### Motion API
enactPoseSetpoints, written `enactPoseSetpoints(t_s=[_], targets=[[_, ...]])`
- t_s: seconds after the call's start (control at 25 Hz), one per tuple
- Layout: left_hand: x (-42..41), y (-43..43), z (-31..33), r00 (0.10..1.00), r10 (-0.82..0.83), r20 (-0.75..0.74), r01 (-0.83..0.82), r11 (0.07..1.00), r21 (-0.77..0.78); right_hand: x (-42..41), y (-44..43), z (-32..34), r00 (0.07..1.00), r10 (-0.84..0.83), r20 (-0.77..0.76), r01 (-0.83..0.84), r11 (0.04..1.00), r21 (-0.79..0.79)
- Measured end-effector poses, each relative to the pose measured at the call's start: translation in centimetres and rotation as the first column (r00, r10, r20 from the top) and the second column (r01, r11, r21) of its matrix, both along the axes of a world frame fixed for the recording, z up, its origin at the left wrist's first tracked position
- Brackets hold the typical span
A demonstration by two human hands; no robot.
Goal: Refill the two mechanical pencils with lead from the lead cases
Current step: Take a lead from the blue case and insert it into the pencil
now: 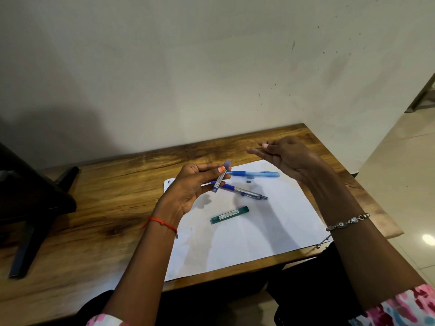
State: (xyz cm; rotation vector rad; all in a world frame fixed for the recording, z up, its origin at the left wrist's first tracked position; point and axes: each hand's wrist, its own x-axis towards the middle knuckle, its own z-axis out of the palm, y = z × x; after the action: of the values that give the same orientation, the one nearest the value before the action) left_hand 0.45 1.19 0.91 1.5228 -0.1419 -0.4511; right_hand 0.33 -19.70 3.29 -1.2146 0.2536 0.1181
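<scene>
A wooden table (106, 196) against a pale wall (188, 67) is covered at 3 o'clock by white paper (259, 231). A blue lead case (220, 180) is pinched by the left hand (190, 189); the right hand (289, 158) is held spread, empty.

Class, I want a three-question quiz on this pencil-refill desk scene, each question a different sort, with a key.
1. True or false: the green lead case lies on the white paper sheet.
2. Which hand holds the blue lead case? A left, B right.
3. How many mechanical pencils lie on the sheet?

Key: 1 true. 2 A, the left hand; the right hand hangs open. 3 two: light blue pencil, blue and silver pencil.
</scene>
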Motion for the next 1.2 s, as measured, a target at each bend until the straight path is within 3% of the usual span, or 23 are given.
enactPoseSetpoints(t_s=[0.24,0.32,0.6,0.72,0.88,1.08,1.2], targets=[[0.0,-0.1,-0.1,1.000,0.014,-0.016,-0.014,1.000,-0.002,-0.4,0.2,0.4,0.976,-0.027,0.218,0.096,0.945,-0.312],[0.0,-0.2,-0.1,1.000,0.013,-0.021,-0.013,1.000,0.000,-0.5,0.2,0.4,0.965,-0.053,0.258,0.144,0.926,-0.350],[0.0,-0.3,-0.2,1.000,0.012,-0.012,-0.012,1.000,0.022,-0.9,0.8,0.4,0.918,0.239,0.316,-0.098,0.910,-0.403],[0.0,-0.3,-0.2,1.000,0.009,0.004,-0.009,0.999,0.038,-1.1,1.3,0.6,0.901,0.285,0.327,-0.083,0.853,-0.516],[0.0,-0.3,-0.2,0.999,-0.013,0.034,0.011,0.998,0.065,-1.1,1.8,0.5,0.908,0.254,0.333,-0.030,0.832,-0.553],[-0.1,-0.5,-0.1,0.999,0.004,0.052,-0.009,0.996,0.087,-1.0,1.9,0.3,0.887,0.358,0.292,-0.064,0.721,-0.690],[-0.1,-0.6,-0.2,0.998,0.008,0.058,-0.015,0.994,0.111,-0.8,2.0,0.0,0.881,0.380,0.281,-0.078,0.704,-0.706]])
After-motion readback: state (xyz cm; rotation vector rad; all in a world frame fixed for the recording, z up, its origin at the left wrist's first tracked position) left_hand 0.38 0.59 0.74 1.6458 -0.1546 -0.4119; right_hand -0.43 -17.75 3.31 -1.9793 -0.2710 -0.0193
